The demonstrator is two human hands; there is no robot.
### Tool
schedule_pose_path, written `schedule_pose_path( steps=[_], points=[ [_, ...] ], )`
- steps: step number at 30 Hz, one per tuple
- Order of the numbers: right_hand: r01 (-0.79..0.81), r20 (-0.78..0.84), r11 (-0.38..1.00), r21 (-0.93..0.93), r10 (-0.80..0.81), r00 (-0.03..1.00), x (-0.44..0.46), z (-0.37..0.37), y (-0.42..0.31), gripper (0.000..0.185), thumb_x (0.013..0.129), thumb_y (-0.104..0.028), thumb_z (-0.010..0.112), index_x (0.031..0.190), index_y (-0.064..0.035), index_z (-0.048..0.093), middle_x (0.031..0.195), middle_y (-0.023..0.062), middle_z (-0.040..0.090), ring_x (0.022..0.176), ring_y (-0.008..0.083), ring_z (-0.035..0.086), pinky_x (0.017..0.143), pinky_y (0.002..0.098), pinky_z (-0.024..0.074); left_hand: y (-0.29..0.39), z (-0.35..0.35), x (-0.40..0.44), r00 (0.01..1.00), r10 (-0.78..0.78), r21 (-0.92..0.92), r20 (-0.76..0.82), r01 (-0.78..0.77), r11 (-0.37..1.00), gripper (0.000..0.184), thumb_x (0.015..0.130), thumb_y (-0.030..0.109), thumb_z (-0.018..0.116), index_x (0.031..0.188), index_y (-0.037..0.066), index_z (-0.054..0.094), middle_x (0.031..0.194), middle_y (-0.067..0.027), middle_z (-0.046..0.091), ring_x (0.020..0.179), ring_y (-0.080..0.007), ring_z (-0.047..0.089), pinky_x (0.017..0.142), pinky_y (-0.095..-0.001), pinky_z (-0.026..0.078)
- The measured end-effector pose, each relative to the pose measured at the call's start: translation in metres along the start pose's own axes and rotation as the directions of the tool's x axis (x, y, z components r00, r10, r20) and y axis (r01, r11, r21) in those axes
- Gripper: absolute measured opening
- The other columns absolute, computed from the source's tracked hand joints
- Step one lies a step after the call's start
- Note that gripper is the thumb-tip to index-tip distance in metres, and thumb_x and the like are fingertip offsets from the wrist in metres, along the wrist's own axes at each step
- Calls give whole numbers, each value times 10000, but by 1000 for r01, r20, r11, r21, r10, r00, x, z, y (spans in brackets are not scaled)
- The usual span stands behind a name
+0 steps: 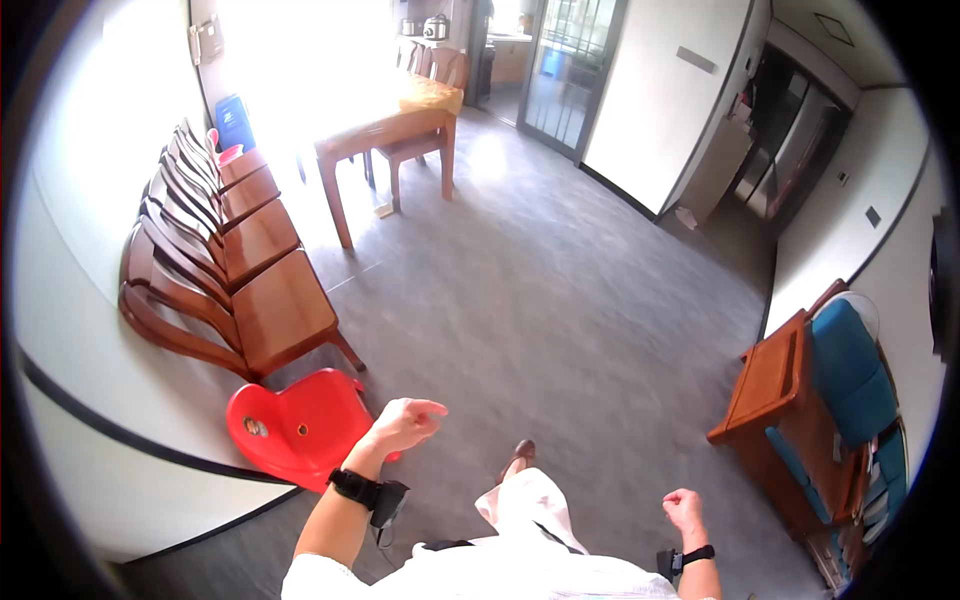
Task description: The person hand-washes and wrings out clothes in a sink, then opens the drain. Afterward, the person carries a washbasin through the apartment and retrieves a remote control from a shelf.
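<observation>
My left hand (407,424) is held out in front of my body, with its fingers partly extended to the right and nothing in them. In the picture it overlaps the edge of a red plastic child's chair (320,415), but I cannot tell that they touch. Lower on the right, my right hand (684,510) hangs loosely curled, and nothing shows in it. A black strap with a small device is on each wrist.
Wooden chairs (285,305) line the left wall. A wooden table (390,125) stands beyond them, near a glass sliding door (568,75). At right is a wooden cabinet (765,375) beside teal cushions (853,370). Grey floor (560,300) stretches between; my brown shoe (520,455) is on it.
</observation>
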State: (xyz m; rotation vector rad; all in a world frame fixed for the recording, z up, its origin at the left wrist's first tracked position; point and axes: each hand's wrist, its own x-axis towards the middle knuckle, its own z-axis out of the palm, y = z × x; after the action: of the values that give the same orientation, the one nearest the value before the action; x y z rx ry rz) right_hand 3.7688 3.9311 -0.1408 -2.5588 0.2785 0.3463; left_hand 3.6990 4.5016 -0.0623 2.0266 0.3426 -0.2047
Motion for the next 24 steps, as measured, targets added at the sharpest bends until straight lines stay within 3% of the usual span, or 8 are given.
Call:
schedule_pose_path(
  steps=[3, 5, 7, 9, 12, 19, 23, 24],
  points=[
    [-41, 25, 999, 34, 40, 999, 87, -16, -71, 107, 685, -113, 611, 759, -63, 670, 673, 83, 653, 639, 179, 637, 607, 294, 506, 8, -8, 85, 976, 203, 187, -71, -187, 964, 269, 724, 157, 585, 979, 117, 660, 613, -44, 598, 536, -131, 577, 558, -270, 480],
    [29, 41, 999, 28, -31, 999, 146, -14, -107, 113, 691, -127, 608, 760, -61, 667, 673, 86, 652, 640, 183, 637, 608, 296, 505, 12, -25, 111, 998, -29, 100, -63, 35, 994, 269, 718, 169, 592, 974, 121, 660, 636, -55, 614, 550, -151, 592, 575, -277, 483],
    [94, 82, 996, 13, -94, 992, 218, -3, -149, 120, 697, -140, 605, 761, -58, 664, 674, 89, 651, 642, 187, 638, 608, 297, 505, 24, -44, 145, 990, -76, 110, -115, 89, 990, 266, 722, 163, 599, 976, 119, 660, 642, -54, 618, 562, -137, 595, 576, -274, 482],
    [435, 137, 900, -34, -427, 894, 286, 0, -206, 122, 715, -119, 606, 776, -23, 649, 658, 72, 643, 558, 140, 618, 532, 277, 496, 31, -58, 165, 963, -169, -129, -208, 144, 981, 267, 727, 157, 604, 984, 106, 657, 636, -52, 615, 566, -121, 588, 578, -273, 481],
    [627, 151, 778, -40, -616, 773, 345, 10, -326, 147, 726, -139, 603, 803, -21, 646, 691, 84, 654, 612, 153, 630, 582, 283, 498, 31, -85, 188, 927, -263, -150, -268, 229, 962, 264, 735, 147, 602, 986, 85, 656, 630, -42, 611, 548, -106, 565, 565, -250, 469],
    [578, 251, 809, 111, -585, 771, 482, 48, -473, 139, 735, -164, 612, 833, -73, 651, 771, 93, 663, 716, 217, 641, 667, 322, 505, 7, -171, 335, 873, -362, -270, -325, 282, 921, 246, 730, 146, 603, 959, 81, 665, 615, -29, 601, 534, -100, 560, 538, -254, 465],
    [521, 174, 853, -27, -510, 843, 542, 39, -488, 144, 717, -161, 617, 810, -57, 654, 731, 96, 663, 667, 197, 643, 627, 309, 506, 28, -231, 465, 909, -294, -105, -294, 275, 956, 265, 709, 149, 602, 960, 86, 660, 652, -71, 612, 554, -137, 586, 552, -275, 475],
    [450, 183, 890, 77, -456, 871, 551, 33, -498, 128, 720, -123, 603, 798, -31, 646, 682, 84, 653, 586, 163, 629, 563, 285, 502, 38, -246, 500, 937, -227, -21, -264, 230, 973, 272, 702, 149, 599, 961, 91, 659, 668, -85, 615, 573, -157, 598, 564, -288, 480]
  ],
)
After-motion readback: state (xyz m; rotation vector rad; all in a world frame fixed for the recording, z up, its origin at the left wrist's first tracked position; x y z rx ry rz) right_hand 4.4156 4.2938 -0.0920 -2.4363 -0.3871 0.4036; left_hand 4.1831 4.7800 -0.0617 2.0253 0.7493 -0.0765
